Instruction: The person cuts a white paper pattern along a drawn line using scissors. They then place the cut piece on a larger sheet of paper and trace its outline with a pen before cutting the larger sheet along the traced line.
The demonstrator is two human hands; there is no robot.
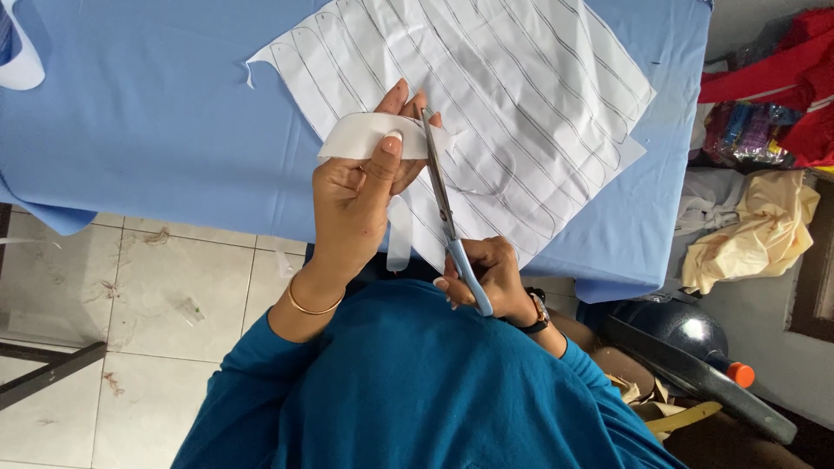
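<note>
**Scissors at the edge of a hand-held white strip**

Left hand (pixel 356 187): closed on a curved white strip (pixel 369 135), thumb on top, fingers behind. The strip is lifted off the surface, likely so the blades can pass under and over it without catching the sheet below. A gold bangle (pixel 311 304) sits at that wrist.

Right hand (pixel 486 278): closed round the blue handles of the scissors (pixel 447 217), fingers through the loops. The blades run up and away from the body, tips reaching the right end of the strip, just beside the left fingertips. Whether the blades are parted or shut at the tip cannot be told. A dark watch (pixel 539 320) is on this wrist.

Position of the strip: held between the two hands, nearer the left, above the near edge of the large white sheet (pixel 521 95). That sheet carries rows of long drawn outlines with rounded ends and lies flat on the blue cloth (pixel 148 113) covering the table. Holding the piece close to the chest probably gives the wearer a steadier view of the cut line.

Surroundings: tiled floor (pixel 148 304) at left with small scraps; yellow fabric (pixel 756 234) and red fabric (pixel 782 78) heaped at right; a dark helmet-like object (pixel 678 326) below them.
</note>
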